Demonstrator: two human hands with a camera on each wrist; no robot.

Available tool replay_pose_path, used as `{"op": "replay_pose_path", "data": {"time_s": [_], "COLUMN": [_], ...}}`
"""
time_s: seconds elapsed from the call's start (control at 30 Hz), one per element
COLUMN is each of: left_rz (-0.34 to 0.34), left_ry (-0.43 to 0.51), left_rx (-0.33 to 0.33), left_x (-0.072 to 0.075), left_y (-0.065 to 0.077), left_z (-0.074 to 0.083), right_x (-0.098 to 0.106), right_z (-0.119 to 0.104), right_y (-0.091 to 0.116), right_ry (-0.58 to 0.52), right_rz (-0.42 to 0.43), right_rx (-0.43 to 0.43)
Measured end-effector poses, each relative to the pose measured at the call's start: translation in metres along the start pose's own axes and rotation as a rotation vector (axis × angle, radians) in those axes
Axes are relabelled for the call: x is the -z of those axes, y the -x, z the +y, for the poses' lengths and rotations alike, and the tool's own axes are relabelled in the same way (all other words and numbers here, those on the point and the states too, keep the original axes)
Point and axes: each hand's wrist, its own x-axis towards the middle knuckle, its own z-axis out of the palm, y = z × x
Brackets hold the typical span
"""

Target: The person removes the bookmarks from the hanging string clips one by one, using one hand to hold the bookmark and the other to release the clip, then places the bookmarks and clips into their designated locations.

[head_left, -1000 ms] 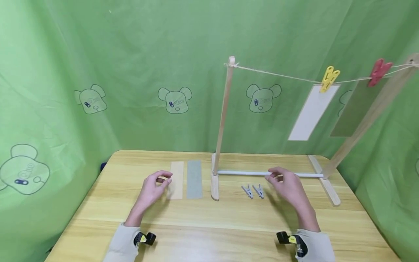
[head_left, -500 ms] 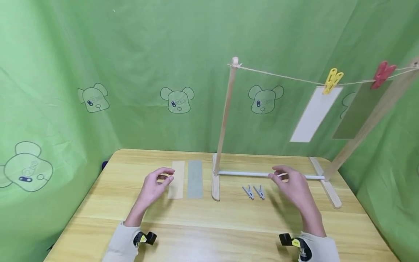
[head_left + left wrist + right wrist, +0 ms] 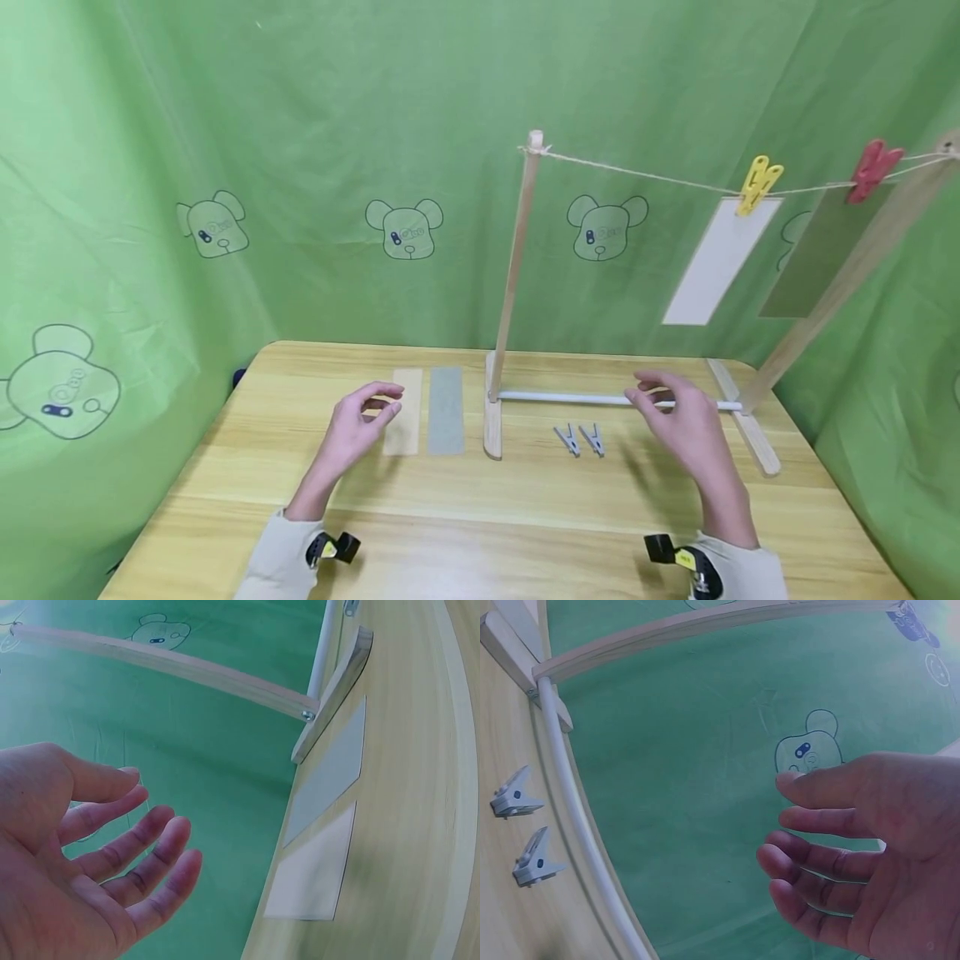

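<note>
My left hand (image 3: pixel 358 427) hovers over the table with fingers loosely bent and nothing in them. Just to its right lie a beige strip (image 3: pixel 406 412) and a grey strip (image 3: pixel 446 411), side by side. My right hand (image 3: pixel 684 421) is also bare, its fingers relaxed above the table near the white rod (image 3: pixel 566 398). Left of it, two grey clothespins (image 3: pixel 567 440) lie close together, seen too in the right wrist view. From the string (image 3: pixel 645 174) hang a white strip (image 3: pixel 722 262) under a yellow clothespin (image 3: pixel 759 185) and a green strip (image 3: pixel 825 250) under a red clothespin (image 3: pixel 874 171).
The wooden stand has a left post (image 3: pixel 516 267) and a right post (image 3: pixel 847 275), each on a flat foot, joined low down by the rod. Green curtains (image 3: pixel 300 167) printed with bear heads surround the wooden table (image 3: pixel 480 550).
My right hand has drifted right, away from the grey clothespins. My left hand has shifted slightly right, towards the beige strip. The strips and clothespins stay where they were.
</note>
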Motion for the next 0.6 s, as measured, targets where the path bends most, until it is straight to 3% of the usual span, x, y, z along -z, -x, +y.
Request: {"op": "replay_pose_path", "data": {"time_s": [0.6], "left_rz": [-0.042], "left_ry": [0.091], "left_rx": [-0.050], "left_x": [-0.026], "left_y": [-0.001], "left_z": [0.015], "right_x": [0.015], "right_z": [-0.007], "right_y": [0.002], "right_ry": [-0.009], "right_rz": [0.106], "right_rx": [0.030]}}
